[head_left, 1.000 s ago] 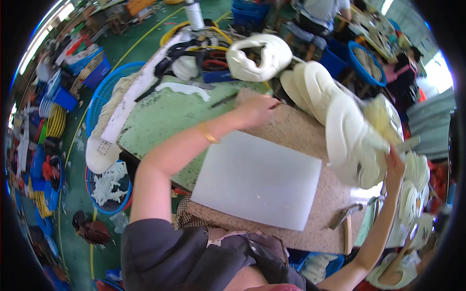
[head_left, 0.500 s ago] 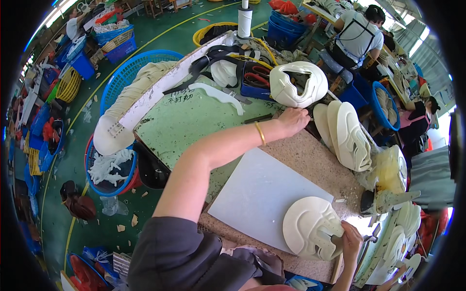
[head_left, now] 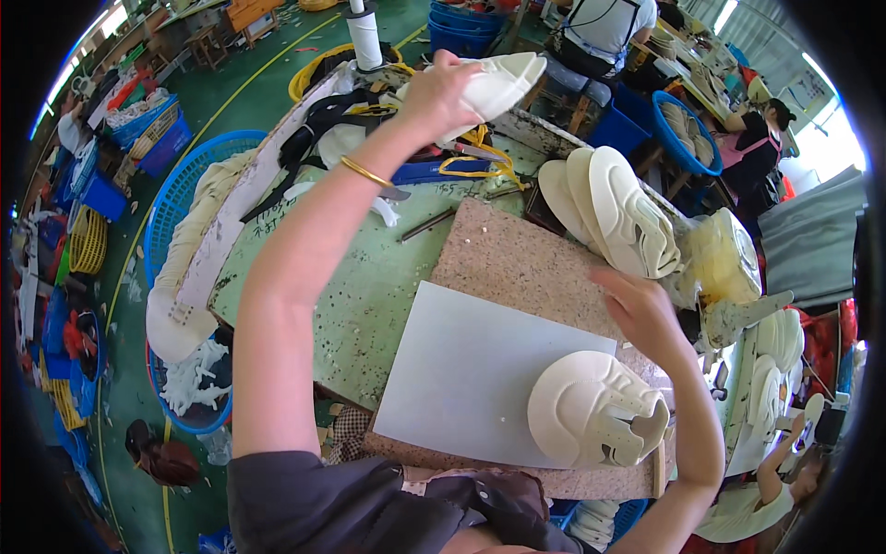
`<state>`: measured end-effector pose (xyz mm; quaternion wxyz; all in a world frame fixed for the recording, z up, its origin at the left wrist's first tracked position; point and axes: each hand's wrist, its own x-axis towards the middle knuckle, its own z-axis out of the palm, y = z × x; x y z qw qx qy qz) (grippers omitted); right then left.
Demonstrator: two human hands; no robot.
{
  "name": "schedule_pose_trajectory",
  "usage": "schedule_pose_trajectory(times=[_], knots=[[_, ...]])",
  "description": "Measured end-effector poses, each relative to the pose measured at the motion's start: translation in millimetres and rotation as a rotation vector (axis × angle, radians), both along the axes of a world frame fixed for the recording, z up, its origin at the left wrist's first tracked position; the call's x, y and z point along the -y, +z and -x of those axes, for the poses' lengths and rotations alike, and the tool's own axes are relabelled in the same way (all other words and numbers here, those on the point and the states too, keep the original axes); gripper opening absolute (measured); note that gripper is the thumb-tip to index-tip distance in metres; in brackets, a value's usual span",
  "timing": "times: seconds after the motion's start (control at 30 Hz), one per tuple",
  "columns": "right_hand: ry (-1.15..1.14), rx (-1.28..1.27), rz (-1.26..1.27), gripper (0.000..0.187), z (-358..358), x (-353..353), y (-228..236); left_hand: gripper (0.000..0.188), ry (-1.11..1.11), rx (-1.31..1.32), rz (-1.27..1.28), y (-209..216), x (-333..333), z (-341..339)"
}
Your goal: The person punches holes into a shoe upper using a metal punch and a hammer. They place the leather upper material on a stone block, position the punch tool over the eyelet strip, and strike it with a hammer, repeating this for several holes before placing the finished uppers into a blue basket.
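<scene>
Head view, left grip: near 12 o'clock, clamped on the held upper.
Right grip: at 3 o'clock, blurred, fingers loosely apart, empty, below the stack.
Lying upper: at 4 o'clock, over the sheet's right side.
Upper's feel: probably light, springy, its moulded shape likely to crease under hard squeezing.
Best hold: a gentle pinch at the solid rim, clear of the slots.

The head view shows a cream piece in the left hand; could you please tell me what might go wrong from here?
The held piece could slip from the left hand and drop near the blue box. The right forearm is close beside the cream piece on the sheet and might nudge it off the pale sheet.
</scene>
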<state>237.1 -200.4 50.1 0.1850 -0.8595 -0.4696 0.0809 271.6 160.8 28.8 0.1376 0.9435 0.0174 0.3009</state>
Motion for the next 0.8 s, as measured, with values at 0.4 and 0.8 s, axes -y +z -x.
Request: schedule_pose_trajectory(times=[0.4, 0.8], knots=[[0.061, 0.315, 0.005, 0.032, -112.6, -211.4, -77.1, 0.059, -0.092, 0.207, -0.24, 14.9, -63.9, 63.9], [0.061, 0.134, 0.034, 0.031, -173.2, -240.2, -28.2, 0.041, 0.199, 0.167, -0.411, -34.0, -81.5, 102.3]])
